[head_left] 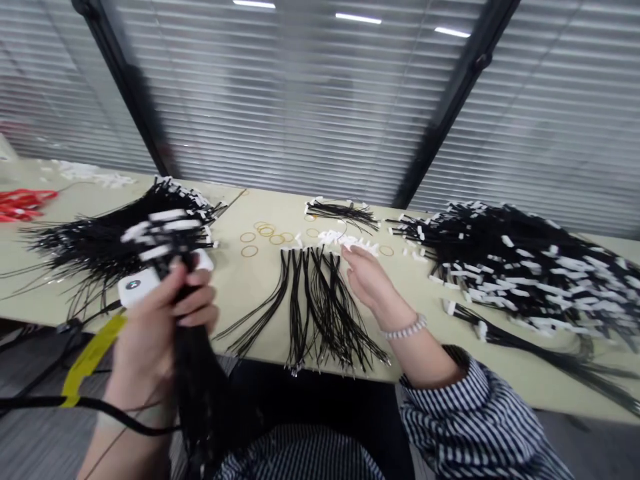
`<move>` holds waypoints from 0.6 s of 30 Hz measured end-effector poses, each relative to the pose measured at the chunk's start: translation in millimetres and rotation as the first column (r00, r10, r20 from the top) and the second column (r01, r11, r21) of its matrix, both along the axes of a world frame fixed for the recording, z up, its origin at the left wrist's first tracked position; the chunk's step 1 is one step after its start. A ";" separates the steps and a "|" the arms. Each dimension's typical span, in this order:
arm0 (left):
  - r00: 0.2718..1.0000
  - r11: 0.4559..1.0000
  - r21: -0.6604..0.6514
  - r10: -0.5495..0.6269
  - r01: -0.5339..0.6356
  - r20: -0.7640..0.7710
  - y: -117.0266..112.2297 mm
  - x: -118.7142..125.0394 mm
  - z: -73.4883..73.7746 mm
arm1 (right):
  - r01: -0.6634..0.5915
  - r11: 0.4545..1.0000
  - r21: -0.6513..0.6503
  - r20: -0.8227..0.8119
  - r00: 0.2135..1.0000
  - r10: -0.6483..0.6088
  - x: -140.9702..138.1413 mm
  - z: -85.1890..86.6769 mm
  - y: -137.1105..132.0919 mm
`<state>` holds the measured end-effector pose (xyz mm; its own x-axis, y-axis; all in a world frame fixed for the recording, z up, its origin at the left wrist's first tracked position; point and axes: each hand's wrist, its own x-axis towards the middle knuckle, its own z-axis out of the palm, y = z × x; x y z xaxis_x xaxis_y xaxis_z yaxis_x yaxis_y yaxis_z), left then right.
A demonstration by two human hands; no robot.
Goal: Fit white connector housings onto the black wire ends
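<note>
My left hand grips a thick bundle of thin black wires near the table's front edge. White connector ends fan out above my fingers, and the wires hang down below. My right hand, open and holding nothing, has its fingertips at a cluster of white connectors. A fan of black wires lies on the table just left of that hand. A larger heap of wires lies to the right, and another lies behind my left hand.
The pale table holds loose amber rubber bands, a small wire bunch and red straps. A white device sits behind my left hand. A black cable and yellow strip run below the table edge. Window blinds stand behind.
</note>
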<state>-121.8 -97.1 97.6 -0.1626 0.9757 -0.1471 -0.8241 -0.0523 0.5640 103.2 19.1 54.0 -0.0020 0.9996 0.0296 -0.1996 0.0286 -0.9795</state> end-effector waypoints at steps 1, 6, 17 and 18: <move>0.997 0.998 -0.018 -0.058 0.057 -0.051 6.7 9.6 -2.7 | -0.027 1.000 0.002 0.033 0.999 0.027 0.8 3.5 -6.5; 0.820 0.927 -0.133 -0.373 0.352 -0.433 28.3 64.8 -16.6 | -0.320 0.945 0.074 0.228 0.927 0.296 -4.2 30.3 -51.5; 0.857 0.965 -0.129 -0.263 0.229 -0.444 22.7 102.4 -24.8 | -0.007 0.992 0.123 0.092 0.996 -0.004 -11.4 14.5 -75.7; 0.871 0.972 -0.126 -0.233 0.198 -0.433 23.0 101.6 -25.6 | 0.048 0.984 0.170 0.000 0.999 -0.049 -11.0 14.3 -78.9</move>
<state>-20.2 -74.1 72.0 -0.0147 0.9828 -0.1841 -0.4740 0.1552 0.8667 92.3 -59.8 68.3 0.0456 0.9790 0.1987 -0.1897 0.2038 -0.9605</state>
